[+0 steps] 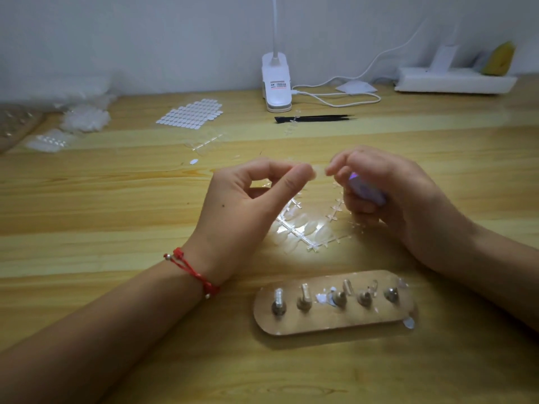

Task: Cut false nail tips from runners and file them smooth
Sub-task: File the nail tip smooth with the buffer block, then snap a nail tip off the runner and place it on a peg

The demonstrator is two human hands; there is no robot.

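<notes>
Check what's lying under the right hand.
A clear runner sheet of nail tips lies on the table, partly under it. The right hand, gripping a lilac tool, hides the sheet's far right part.

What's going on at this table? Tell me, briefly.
A person is working on false nails at a wooden table. The left hand pinches what looks like a small clear nail tip between thumb and forefinger. The right hand grips a small lilac tool close beside it. A clear runner sheet of tips lies lit on the table beneath the hands.
</notes>
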